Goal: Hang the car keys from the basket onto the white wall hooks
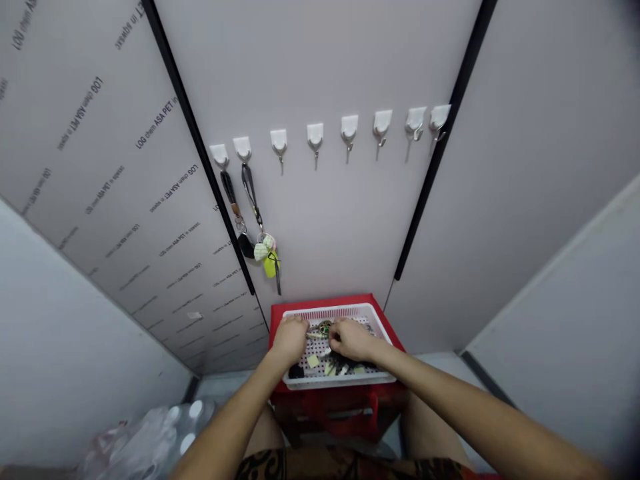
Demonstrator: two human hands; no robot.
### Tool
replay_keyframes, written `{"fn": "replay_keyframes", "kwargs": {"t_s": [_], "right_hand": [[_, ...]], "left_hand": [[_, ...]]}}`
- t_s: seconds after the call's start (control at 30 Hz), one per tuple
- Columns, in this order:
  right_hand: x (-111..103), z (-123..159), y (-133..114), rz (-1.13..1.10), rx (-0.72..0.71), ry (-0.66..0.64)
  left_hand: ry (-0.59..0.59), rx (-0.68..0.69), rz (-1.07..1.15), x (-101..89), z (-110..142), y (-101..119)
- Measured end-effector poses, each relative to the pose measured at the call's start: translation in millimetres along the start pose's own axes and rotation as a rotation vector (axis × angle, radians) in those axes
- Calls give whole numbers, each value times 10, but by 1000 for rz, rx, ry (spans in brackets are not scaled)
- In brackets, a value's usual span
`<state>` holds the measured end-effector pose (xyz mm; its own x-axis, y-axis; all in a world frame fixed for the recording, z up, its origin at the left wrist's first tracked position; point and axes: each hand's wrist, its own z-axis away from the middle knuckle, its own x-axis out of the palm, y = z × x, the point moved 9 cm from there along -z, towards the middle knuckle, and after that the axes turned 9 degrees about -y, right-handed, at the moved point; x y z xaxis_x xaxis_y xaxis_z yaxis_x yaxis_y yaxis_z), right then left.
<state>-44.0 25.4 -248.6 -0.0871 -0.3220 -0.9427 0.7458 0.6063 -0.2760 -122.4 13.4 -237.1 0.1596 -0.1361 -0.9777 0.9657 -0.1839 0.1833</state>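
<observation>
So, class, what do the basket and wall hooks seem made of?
Basket: probably smooth white plastic; its regular slots and holes look moulded. Wall hooks: likely shiny metal, from their silvery glints, on white backings that may be plastic, being smooth and uniform.

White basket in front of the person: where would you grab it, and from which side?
Probably the rim of the white basket, left and right, from above: a raised edge surrounds it, while loose small items lie inside.
</observation>
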Motion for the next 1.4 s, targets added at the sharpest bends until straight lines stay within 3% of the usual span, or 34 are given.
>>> {"fn": "replay_keyframes", "kwargs": {"t_s": [0.1, 0.2, 0.33, 0.43, 0.57, 0.67, 0.8, 0.9, 1.0, 1.17, 1.27, 1.4], "right_hand": [[-62, 28, -29, -79, -51, 48], [-202, 53, -109, -267, -131, 154], [-353, 52, -336, -501, -297, 216], [-386, 24, -464, -631, -373, 199], [-368, -9, -412, -914, -326, 100], [-475, 31, -283, -1035, -255, 108], [-696, 80, -237, -1055, -251, 112], [-889, 89, -281, -977, -284, 168], [-996, 42, -288, -931, -198, 169], [-1334, -19, -268, -904, -18, 252], [-1621, -34, -341, -923, -19, 330], [-1942, -60, -476, -1090, -88, 396]], "left_hand": [[19, -20, 291, -69, -8, -111], [39, -55, 886, -113, -16, -213], [139, -19, 1530, -284, -18, -144], [197, 19, 1787, -445, -14, -55], [348, 68, 1966, -669, 22, -129], [439, 89, 2042, -766, 58, -247], [453, 71, 2050, -747, 68, -278], [417, 52, 1955, -684, 56, -216], [363, 6, 1715, -661, 68, -155], [371, 156, 1183, -1011, 144, 89], [334, 223, 1248, -1165, 101, 212], [480, 235, 1307, -1470, 28, 122]]}}
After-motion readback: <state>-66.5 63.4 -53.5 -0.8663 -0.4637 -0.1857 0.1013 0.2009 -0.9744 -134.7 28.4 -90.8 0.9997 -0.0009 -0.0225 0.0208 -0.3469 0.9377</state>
